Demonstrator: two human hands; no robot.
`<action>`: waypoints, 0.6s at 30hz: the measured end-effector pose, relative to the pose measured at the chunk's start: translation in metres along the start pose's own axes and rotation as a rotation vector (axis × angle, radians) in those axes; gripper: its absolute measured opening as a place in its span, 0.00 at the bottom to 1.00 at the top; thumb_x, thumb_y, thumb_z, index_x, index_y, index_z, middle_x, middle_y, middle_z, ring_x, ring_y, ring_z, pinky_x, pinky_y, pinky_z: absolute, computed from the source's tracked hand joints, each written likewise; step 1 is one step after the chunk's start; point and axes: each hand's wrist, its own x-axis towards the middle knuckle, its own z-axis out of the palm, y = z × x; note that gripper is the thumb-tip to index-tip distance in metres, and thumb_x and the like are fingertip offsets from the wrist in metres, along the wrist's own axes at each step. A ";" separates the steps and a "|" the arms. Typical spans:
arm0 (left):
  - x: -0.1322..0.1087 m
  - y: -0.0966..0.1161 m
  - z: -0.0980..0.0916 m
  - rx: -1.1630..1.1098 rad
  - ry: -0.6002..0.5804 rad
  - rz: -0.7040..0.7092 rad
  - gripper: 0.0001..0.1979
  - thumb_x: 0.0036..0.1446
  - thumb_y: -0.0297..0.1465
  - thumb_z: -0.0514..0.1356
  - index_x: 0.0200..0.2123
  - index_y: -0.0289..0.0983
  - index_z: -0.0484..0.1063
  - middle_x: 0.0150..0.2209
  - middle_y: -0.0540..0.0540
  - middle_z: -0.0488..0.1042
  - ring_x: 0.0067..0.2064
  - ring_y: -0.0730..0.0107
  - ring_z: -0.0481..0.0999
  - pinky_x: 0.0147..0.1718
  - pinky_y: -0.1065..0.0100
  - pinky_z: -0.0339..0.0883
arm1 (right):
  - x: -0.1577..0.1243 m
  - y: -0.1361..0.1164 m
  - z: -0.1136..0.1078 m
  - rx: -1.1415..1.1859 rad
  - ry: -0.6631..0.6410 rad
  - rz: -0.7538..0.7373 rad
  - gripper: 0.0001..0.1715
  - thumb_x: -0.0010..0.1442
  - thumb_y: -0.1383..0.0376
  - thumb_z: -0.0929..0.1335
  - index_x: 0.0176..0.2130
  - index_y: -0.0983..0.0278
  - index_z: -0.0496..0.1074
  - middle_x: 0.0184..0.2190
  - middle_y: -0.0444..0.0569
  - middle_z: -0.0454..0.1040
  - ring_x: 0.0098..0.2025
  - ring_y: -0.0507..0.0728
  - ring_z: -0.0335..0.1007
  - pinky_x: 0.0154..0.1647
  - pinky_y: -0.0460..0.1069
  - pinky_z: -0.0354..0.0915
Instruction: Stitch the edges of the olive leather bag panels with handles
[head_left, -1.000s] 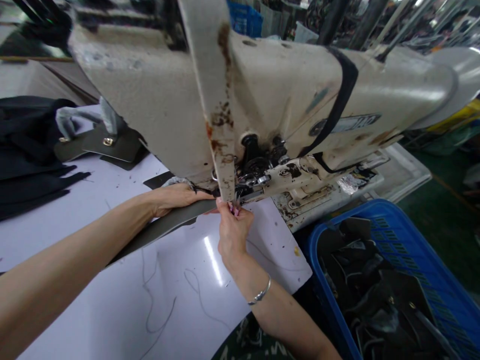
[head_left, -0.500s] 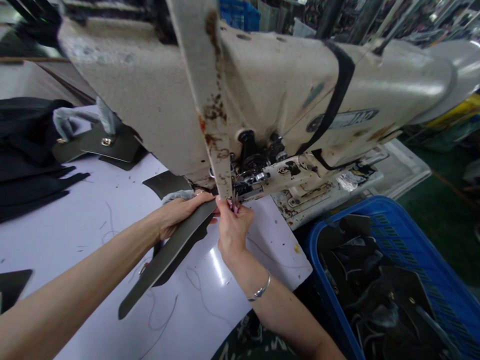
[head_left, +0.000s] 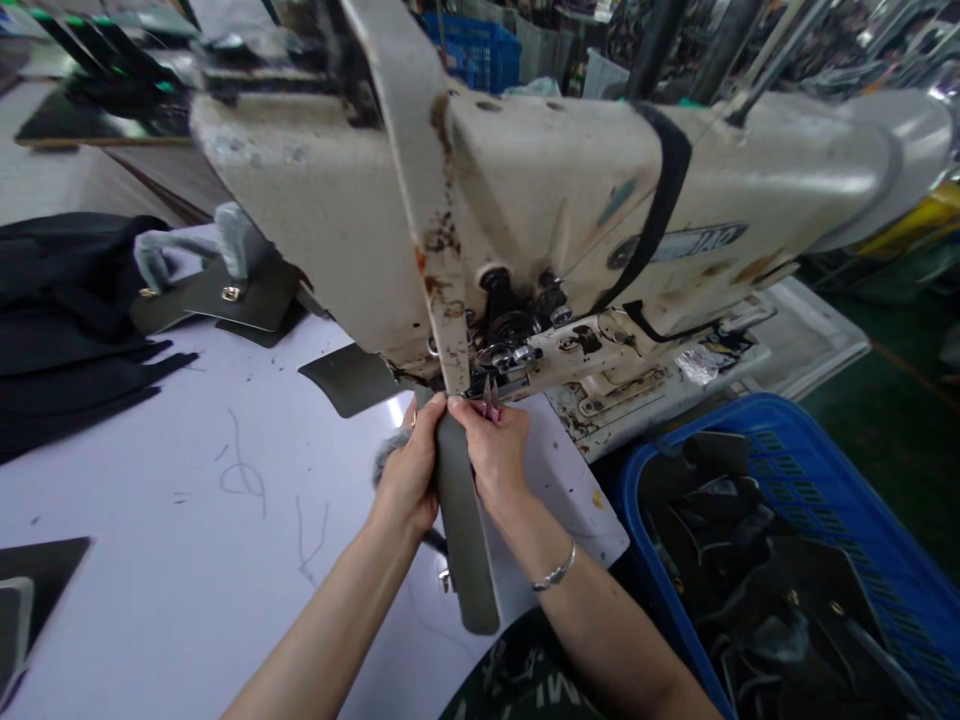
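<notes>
A long grey-green leather strip (head_left: 463, 530) runs from the needle area of a worn cream sewing machine (head_left: 540, 200) straight back toward me, its free end hanging past the table edge. My left hand (head_left: 409, 465) grips the strip's left edge just under the machine head, fingers curled. On the other side, my right hand (head_left: 496, 450) pinches the strip while also holding small pink-handled snips (head_left: 489, 403) close to the needle. A metal bracelet sits on my right wrist.
The white table (head_left: 187, 500) carries loose threads, flat dark leather pieces (head_left: 349, 378), a bag flap with wrapped handles (head_left: 225, 280) and black fabric (head_left: 60, 310) at the left. A blue crate (head_left: 847, 520) of dark leather parts stands at the lower right.
The strip has swung from pointing left across the table to pointing straight at me. My left hand has come in from the left and now grips it beside my right hand.
</notes>
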 end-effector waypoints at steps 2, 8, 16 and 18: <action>-0.002 -0.007 0.005 -0.043 -0.009 0.013 0.19 0.59 0.38 0.68 0.53 0.42 0.76 0.30 0.53 0.78 0.25 0.75 0.76 0.29 0.76 0.74 | 0.004 -0.004 -0.007 -0.015 -0.041 0.011 0.12 0.49 0.59 0.76 0.23 0.65 0.77 0.20 0.43 0.74 0.23 0.53 0.68 0.27 0.47 0.65; -0.004 -0.017 0.017 -0.188 0.008 0.019 0.16 0.61 0.37 0.67 0.52 0.45 0.76 0.36 0.53 0.80 0.34 0.75 0.80 0.39 0.75 0.76 | 0.015 -0.015 -0.020 -0.135 -0.145 -0.052 0.11 0.49 0.61 0.76 0.22 0.65 0.77 0.20 0.43 0.74 0.24 0.53 0.67 0.28 0.48 0.64; 0.005 -0.012 0.021 -0.195 0.023 0.053 0.22 0.56 0.35 0.69 0.54 0.47 0.75 0.38 0.53 0.82 0.29 0.75 0.78 0.26 0.77 0.72 | 0.021 -0.017 -0.023 -0.224 -0.149 -0.056 0.15 0.49 0.59 0.77 0.19 0.63 0.74 0.17 0.41 0.70 0.22 0.53 0.64 0.25 0.48 0.61; 0.008 -0.011 0.021 -0.202 0.034 0.060 0.25 0.54 0.34 0.69 0.56 0.47 0.74 0.39 0.53 0.82 0.28 0.75 0.77 0.26 0.77 0.71 | 0.022 -0.016 -0.023 -0.228 -0.150 -0.067 0.14 0.49 0.60 0.77 0.19 0.63 0.74 0.18 0.41 0.70 0.22 0.52 0.64 0.25 0.48 0.61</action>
